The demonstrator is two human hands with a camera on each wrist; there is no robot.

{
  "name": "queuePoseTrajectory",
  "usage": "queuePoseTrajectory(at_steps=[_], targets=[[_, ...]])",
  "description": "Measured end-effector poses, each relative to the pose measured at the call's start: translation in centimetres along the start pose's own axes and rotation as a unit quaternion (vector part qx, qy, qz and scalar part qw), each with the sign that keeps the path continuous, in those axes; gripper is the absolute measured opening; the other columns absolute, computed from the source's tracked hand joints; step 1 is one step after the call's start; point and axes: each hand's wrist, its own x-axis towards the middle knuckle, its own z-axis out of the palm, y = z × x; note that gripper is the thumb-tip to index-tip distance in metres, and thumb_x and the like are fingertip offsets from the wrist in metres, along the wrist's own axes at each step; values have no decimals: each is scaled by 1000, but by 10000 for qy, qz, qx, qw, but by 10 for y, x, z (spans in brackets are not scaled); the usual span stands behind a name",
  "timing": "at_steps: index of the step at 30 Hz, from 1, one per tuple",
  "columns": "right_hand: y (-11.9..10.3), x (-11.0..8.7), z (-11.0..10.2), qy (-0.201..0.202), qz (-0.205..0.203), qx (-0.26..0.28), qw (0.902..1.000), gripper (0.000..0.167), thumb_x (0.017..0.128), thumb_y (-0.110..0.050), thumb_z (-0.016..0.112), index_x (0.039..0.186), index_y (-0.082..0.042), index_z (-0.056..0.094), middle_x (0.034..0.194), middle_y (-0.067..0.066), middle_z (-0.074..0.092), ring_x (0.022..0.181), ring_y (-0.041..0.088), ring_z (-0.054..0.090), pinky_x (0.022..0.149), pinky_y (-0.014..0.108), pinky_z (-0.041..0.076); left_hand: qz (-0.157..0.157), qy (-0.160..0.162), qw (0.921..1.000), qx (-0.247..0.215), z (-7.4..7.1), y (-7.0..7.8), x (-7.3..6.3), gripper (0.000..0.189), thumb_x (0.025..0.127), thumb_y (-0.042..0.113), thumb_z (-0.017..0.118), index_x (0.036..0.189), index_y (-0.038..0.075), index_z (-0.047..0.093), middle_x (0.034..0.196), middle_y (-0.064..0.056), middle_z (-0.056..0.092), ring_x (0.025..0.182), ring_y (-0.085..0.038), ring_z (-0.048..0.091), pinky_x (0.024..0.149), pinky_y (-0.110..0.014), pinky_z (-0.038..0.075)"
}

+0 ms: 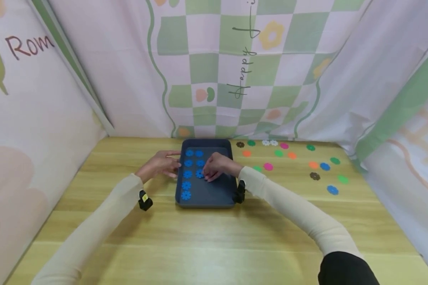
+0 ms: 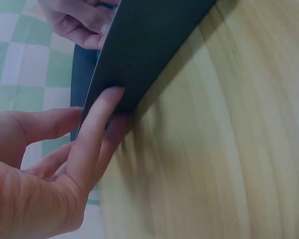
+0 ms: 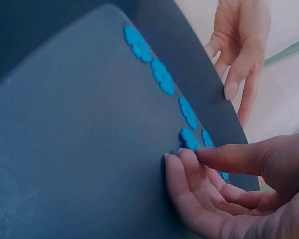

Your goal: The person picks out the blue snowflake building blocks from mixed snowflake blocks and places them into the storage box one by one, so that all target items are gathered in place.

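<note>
A dark baking tray (image 1: pixel 219 194) lies on the wooden table, with several blue flower-shaped discs (image 1: pixel 186 185) in two columns along its left side. My right hand (image 1: pixel 217 166) is over the tray. Its thumb and fingertips pinch the edge of one blue flower disc (image 3: pixel 190 139) low over the tray floor. In the right wrist view its fingers partly hide neighbouring discs. At the tray's left wall is my left hand (image 1: pixel 160 164), its fingers spread and fairly straight. One fingertip rests against the outer wall (image 2: pixel 134 55) in the left wrist view, and another is right at the rim.
Loose flower discs in orange (image 1: pixel 247 153), green (image 1: pixel 343 179), pink (image 1: pixel 268 166), brown (image 1: pixel 315 176), white (image 1: pixel 265 142) and blue (image 1: pixel 332 190) lie scattered right of the tray. A patterned curtain (image 1: pixel 203 71) hangs behind the table (image 1: pixel 185 245), with more cloth at both sides.
</note>
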Motion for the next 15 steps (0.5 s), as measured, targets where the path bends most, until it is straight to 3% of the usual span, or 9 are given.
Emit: queuePoseTrajectory(at_steps=[7, 15], targets=[[-3, -6, -1, -13, -247, -79, 9997, 17, 99, 6, 60, 102, 16, 73, 95, 22, 75, 71, 22, 71, 73, 41, 69, 76, 81, 9999, 25, -2, 4, -5, 65, 102, -1, 58, 162, 1, 33, 161, -30, 40, 133, -45, 58, 84, -39, 68], [-1, -9, -7, 113, -231, -97, 9996, 14, 100, 3, 61, 101, 11, 72, 110, 24, 76, 76, 26, 71, 71, 40, 69, 180, -10, 9997, -143, 0, 0, -4, 60, 104, 0, 55, 161, -3, 34, 150, -36, 50, 131, -47, 60, 84, -38, 67]])
